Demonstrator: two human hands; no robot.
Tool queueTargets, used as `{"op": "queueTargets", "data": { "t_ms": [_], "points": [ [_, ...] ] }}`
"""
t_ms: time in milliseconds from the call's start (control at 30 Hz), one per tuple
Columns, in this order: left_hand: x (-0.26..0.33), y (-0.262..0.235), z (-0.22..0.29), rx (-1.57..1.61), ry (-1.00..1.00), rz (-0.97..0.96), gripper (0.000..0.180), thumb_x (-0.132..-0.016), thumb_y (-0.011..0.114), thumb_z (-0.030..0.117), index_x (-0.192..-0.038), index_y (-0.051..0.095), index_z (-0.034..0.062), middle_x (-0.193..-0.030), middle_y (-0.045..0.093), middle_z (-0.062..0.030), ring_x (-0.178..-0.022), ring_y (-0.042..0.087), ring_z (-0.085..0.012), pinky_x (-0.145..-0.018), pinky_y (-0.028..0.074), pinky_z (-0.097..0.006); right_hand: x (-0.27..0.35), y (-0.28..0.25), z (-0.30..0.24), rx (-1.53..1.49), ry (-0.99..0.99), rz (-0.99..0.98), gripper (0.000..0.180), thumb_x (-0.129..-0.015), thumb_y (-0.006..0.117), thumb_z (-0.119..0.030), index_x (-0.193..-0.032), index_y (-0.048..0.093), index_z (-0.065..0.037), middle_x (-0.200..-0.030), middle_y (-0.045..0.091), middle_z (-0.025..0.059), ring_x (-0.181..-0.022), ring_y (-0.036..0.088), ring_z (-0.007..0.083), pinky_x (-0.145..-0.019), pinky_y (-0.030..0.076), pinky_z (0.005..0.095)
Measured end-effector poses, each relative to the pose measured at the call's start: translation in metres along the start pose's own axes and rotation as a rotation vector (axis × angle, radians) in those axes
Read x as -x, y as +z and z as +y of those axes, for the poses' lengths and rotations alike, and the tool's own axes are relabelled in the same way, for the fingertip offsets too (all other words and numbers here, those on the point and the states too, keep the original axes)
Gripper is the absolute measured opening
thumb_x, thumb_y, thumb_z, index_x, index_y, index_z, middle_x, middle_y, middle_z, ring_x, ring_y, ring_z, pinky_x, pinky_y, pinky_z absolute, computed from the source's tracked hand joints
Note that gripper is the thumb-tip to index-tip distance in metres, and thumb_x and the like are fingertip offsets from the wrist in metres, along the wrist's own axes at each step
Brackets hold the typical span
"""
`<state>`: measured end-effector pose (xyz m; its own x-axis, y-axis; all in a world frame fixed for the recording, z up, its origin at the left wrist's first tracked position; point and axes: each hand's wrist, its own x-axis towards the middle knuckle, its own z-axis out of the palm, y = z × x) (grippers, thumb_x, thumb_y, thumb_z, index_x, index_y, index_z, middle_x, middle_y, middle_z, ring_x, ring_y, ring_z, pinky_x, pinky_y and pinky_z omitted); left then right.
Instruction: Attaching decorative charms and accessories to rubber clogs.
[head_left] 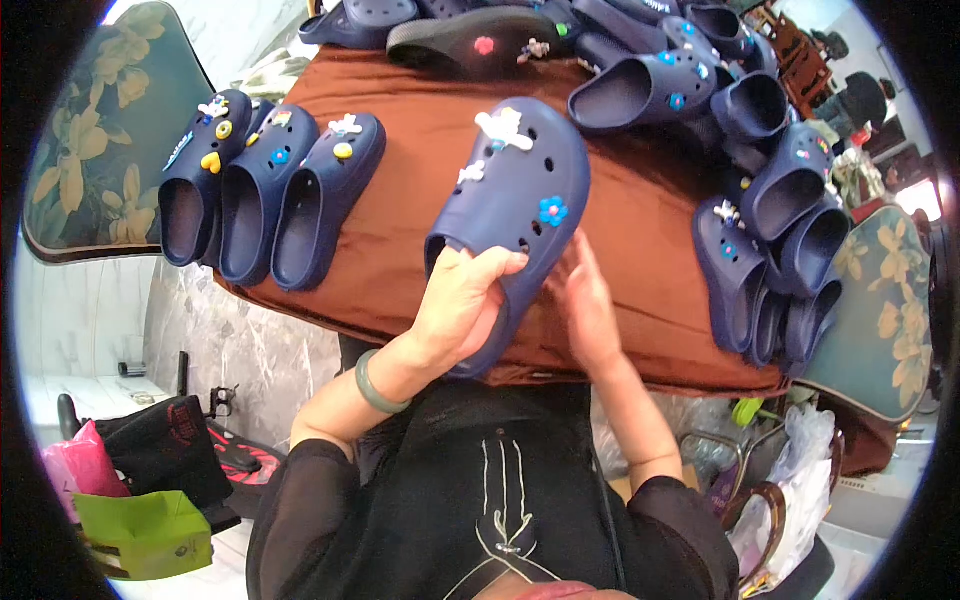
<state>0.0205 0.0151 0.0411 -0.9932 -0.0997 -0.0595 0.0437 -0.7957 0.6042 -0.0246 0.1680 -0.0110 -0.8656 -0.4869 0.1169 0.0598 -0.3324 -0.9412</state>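
Observation:
My left hand (pixel 465 305) grips a navy clog (pixel 505 195) above the table, thumb on top and fingers in and under its opening. The clog's toe points away from me. White figure charms (pixel 503 130) and a blue flower charm (pixel 552 210) sit on its holed upper. My right hand (pixel 588 308) is beside the clog's right edge, fingers stretched out and holding nothing; some fingertips are partly hidden by the clog. On the left of the table, a row of decorated navy clogs (pixel 325 205) lies with toes facing away.
Brown cloth (pixel 410 140) covers the table. Several more navy clogs (pixel 640 90) are heaped at the far right, with others (pixel 730 265) along the right edge. Flower-patterned chairs stand at the left (pixel 100 150) and right (pixel 885 310). A green box (pixel 145 535) is at lower left.

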Motion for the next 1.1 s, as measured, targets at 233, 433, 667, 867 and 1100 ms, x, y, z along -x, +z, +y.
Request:
{"op": "queueTargets", "data": {
  "t_ms": [233, 433, 667, 867, 1100],
  "points": [
    [0.01, -0.002, -0.011, -0.206, -0.042, 0.011, 0.047, -0.08, 0.052, -0.009, -0.126, 0.048, -0.0008, -0.116, 0.056, -0.0062, -0.104, 0.055, -0.0147, -0.09, 0.045, -0.029, -0.03, -0.004, -0.016, -0.08, 0.168, 0.143, 0.032, -0.092, 0.063, -0.021, -0.116, 0.058, -0.001, -0.104, 0.062, 0.0019, -0.096, 0.056, 0.0093, -0.087, 0.045, 0.0277],
    [0.008, -0.006, -0.005, -0.094, 0.016, 0.055, 0.046, -0.083, 0.056, -0.006, -0.128, 0.045, -0.002, -0.118, 0.059, -0.0114, -0.106, 0.06, -0.0205, -0.093, 0.049, -0.036, -0.024, 0.014, -0.009, -0.043, 0.133, 0.019, 0.055, -0.092, 0.061, -0.026, -0.136, 0.037, -0.002, -0.128, 0.049, 0.0073, -0.116, 0.048, 0.0159, -0.1, 0.039, 0.0336],
    [-0.013, -0.009, 0.006, -0.258, -0.135, -0.015, 0.033, -0.09, 0.057, 0.003, -0.121, 0.049, -0.0032, -0.112, 0.059, -0.0089, -0.1, 0.058, -0.0147, -0.089, 0.048, -0.032, 0.002, 0.029, 0.003, 0.13, 0.261, -0.147, 0.075, -0.083, 0.068, -0.003, -0.141, 0.023, -0.007, -0.132, 0.046, 0.0108, -0.119, 0.051, 0.0208, -0.099, 0.045, 0.0388],
    [0.034, 0.011, 0.034, -0.335, 0.122, -0.374, 0.052, -0.097, 0.046, 0.006, -0.145, 0.026, 0.0003, -0.145, 0.038, -0.0193, -0.137, 0.034, -0.0255, -0.114, 0.026, -0.039, -0.083, -0.014, -0.057, 0.212, -0.096, 0.17, 0.031, -0.084, 0.054, -0.017, -0.11, 0.057, 0.0, -0.106, 0.063, 0.0066, -0.094, 0.061, 0.0171, -0.086, 0.05, 0.0337],
    [0.049, -0.03, 0.024, -0.415, -0.075, -0.325, 0.034, -0.099, 0.049, 0.014, -0.13, 0.046, -0.0009, -0.125, 0.058, -0.0103, -0.116, 0.051, -0.0133, -0.098, 0.04, -0.028, -0.245, -0.154, -0.161, 0.834, -0.361, 0.314, 0.038, -0.086, 0.061, -0.029, -0.11, 0.056, 0.0, -0.099, 0.064, 0.0135, -0.087, 0.065, 0.0257, -0.074, 0.055, 0.0389]
  ]
}}
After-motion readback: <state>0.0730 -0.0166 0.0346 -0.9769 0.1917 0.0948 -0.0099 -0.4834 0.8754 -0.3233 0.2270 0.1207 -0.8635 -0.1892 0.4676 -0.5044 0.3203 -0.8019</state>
